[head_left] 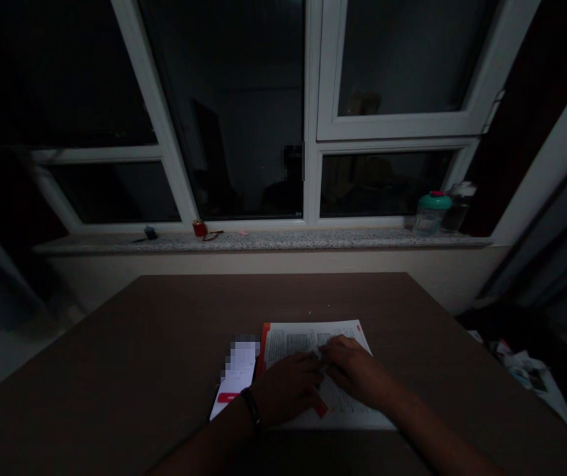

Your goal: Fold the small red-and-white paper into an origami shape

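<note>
A printed book or workbook (283, 334) with an orange-red left edge lies on the brown table (164, 344). My left hand (288, 387), a dark band at its wrist, rests over the left part of the page with its fingers curled. Against its fingertips, near the page's middle, are the bent fingers of my right hand (350, 363). Something small and pale shows between the two sets of fingertips, too dim to name. A red strip (320, 403) sticks out under my left hand; whether it is held or lies on the page, I cannot tell.
Left of the book lies a lit phone (238, 373). On the granite windowsill (283, 240) stand a teal-lidded bottle (431, 215), a clear bottle (456, 208), a small red object (199, 229) and a small dark one (150, 233). Papers (526, 370) lie beyond the table's right edge.
</note>
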Demonstrator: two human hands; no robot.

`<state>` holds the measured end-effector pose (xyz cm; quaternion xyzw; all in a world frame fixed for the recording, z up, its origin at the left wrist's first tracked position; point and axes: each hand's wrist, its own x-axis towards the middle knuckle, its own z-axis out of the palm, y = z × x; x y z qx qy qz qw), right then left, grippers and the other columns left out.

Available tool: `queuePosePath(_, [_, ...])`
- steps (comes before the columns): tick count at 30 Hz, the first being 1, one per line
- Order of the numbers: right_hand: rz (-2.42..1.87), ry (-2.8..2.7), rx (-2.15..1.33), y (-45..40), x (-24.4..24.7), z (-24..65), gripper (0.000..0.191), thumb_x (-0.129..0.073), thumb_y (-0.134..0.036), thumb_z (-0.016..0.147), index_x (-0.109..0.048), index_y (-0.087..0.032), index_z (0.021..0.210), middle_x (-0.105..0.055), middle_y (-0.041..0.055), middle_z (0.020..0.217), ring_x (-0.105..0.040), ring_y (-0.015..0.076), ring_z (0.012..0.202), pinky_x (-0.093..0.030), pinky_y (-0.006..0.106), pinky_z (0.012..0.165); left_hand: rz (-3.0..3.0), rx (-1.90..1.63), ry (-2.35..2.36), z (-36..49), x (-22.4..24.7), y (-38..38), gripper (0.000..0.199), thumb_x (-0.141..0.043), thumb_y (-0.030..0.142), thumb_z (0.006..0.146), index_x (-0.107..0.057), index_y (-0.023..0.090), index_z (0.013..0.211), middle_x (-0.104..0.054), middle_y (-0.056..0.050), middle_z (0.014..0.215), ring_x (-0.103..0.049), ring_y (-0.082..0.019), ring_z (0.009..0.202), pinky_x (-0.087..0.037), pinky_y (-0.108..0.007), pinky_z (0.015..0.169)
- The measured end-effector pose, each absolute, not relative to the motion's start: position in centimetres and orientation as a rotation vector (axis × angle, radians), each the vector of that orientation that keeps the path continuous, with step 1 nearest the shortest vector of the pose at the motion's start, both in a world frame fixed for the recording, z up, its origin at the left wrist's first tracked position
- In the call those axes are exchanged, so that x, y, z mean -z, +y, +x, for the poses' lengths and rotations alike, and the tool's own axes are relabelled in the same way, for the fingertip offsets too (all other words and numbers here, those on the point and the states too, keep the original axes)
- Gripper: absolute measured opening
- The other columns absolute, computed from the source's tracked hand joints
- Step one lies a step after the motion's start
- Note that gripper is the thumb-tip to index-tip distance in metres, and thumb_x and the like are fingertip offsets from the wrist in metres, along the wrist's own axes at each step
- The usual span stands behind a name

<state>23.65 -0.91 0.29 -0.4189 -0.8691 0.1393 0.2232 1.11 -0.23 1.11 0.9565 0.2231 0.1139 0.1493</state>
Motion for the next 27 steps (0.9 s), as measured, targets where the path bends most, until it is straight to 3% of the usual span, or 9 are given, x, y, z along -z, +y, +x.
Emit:
queuePosePath(5, [-1.137,-2.383,-0.381,-0.81,0.19,23.81,0.025,-0.055,-0.012,0.086,-0.065,-0.021,0.106,-0.065,0.0078,0.110,-0.054,0.0232,0.106,-0.045,0.037,0.093,2.750,-0.346,0.650,1.18,-1.11,-0.25,0.024,-0.067,0.023,0.090,-0.059,0.020,0.112,-0.060,-0.006,0.124,-0.050,-0.024,0.124,-0.032,-0.037,0.111])
queuePosePath(11, [-1.130,-2.371,-0.405,-0.63,0.36,23.84,0.032,-0.054,-0.013,0.087,-0.063,-0.021,0.116,-0.063,0.0083,0.123,-0.051,0.0237,0.114,-0.043,0.038,0.099,2.766,-0.330,0.659,1.01,-0.67,-0.07,0.025,-0.065,0.023,0.091,-0.059,0.020,0.116,-0.059,-0.007,0.127,-0.047,-0.025,0.127,-0.032,-0.038,0.111])
queuePosePath(27, [-1.106,-2.431,-0.365,-0.74,0.00,23.80,0.038,-0.052,-0.010,0.085,-0.063,-0.019,0.120,-0.063,0.0093,0.124,-0.050,0.0247,0.118,-0.041,0.040,0.103,2.762,-0.361,0.625,1.11,-0.41,-0.01,0.026,-0.063,0.018,0.092,-0.059,0.020,0.117,-0.060,-0.008,0.127,-0.049,-0.026,0.126,-0.032,-0.040,0.110])
